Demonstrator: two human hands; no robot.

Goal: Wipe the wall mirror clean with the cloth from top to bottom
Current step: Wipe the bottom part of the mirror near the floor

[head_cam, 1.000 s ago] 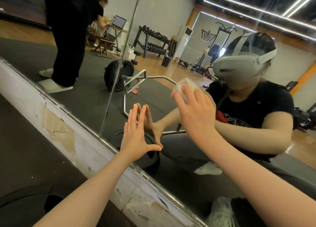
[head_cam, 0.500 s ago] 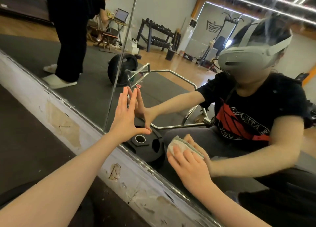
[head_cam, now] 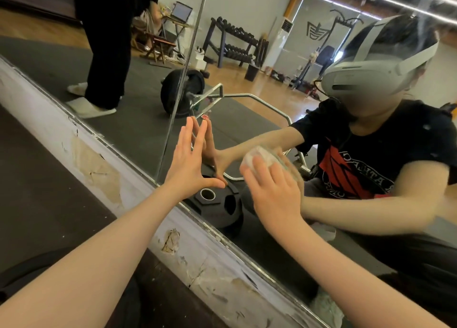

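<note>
Wall mirror [head_cam: 138, 129] above a peeling white ledge [head_cam: 103, 176]. Left hand [head_cam: 186, 164], arm extended, lies flat on the glass, fingers straight and thumb spread. Right hand [head_cam: 274, 194], motion-blurred, presses a bunched white cloth [head_cam: 257, 155] against the mirror just right of it.
</note>
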